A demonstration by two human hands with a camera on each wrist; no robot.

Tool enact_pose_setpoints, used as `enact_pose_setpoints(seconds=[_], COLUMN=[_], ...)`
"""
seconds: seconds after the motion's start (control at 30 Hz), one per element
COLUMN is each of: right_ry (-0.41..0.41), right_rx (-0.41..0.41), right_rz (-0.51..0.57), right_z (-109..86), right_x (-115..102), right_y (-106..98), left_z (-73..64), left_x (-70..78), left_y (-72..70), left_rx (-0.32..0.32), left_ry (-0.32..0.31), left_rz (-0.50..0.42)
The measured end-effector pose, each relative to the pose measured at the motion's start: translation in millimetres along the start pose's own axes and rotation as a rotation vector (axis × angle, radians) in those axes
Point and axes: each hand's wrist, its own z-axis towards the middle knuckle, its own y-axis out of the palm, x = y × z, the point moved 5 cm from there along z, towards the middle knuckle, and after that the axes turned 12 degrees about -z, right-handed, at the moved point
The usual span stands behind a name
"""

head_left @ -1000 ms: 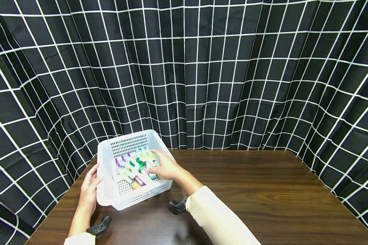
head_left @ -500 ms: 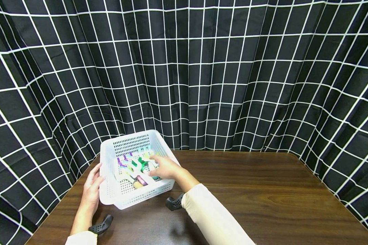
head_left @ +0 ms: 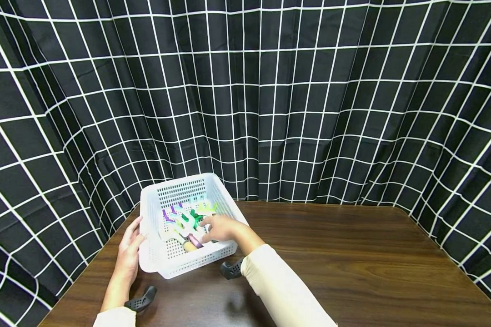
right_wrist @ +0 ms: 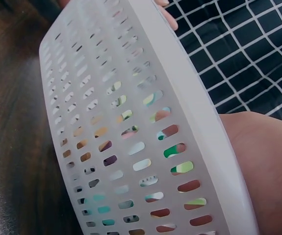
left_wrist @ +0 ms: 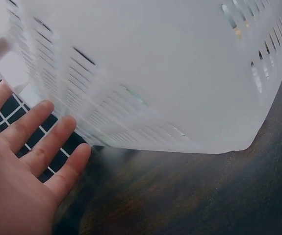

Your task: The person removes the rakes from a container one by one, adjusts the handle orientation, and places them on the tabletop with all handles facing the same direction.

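A white slotted plastic basket [head_left: 150,254] sits at the left of the table. Inside lie several small colourful pieces, among them purple-tipped ones [head_left: 166,215], a green one [head_left: 196,219], a yellow-green one [head_left: 213,208] and ones with a yellow-orange end [head_left: 189,246] and a dark purple end [head_left: 195,241]. My left hand [head_left: 128,249] is at the basket's left side; its fingers [left_wrist: 64,164] are spread against the outer wall. My right hand [head_left: 222,229] reaches over the right rim among the pieces, thumb and forefinger apart. The basket wall [right_wrist: 126,103] mostly hides it in the right wrist view.
The dark brown wooden table [head_left: 331,254] extends to the right. Behind it hangs a black curtain [head_left: 294,113] with a white grid. Black wrist devices sit below the left [head_left: 142,299] and right [head_left: 231,269] hands.
My right hand has drawn back slightly toward the basket's near right corner, and its thumb and forefinger have come closer together. The whole view has shifted a little; the left hand stays at the basket.
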Motion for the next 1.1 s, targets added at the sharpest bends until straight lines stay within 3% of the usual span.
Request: enact_pose_setpoints(seconds=[0.37,0.8,0.97,1.1], right_ry=[-0.044,-0.091,-0.090,-0.062], right_rx=[-0.130,-0.197,-0.187,-0.123], right_rz=[0.017,-0.003,-0.018,0.010], right_z=[1.2,3.3,3.9,4.8], right_x=[-2.2,-2.8,-3.3,-3.0], right_y=[5.5,10.0,10.0,6.1], left_z=[-0.1,0.5,0.7,1.1], left_x=[-1.0,-2.2,-2.6,-2.1], left_y=[-0.2,-1.6,-1.2,-1.2], left_rx=[0.015,0.007,-0.004,-0.007], left_ry=[-0.012,0.002,0.009,0.014], left_rz=[0.011,0.005,-0.010,-0.019])
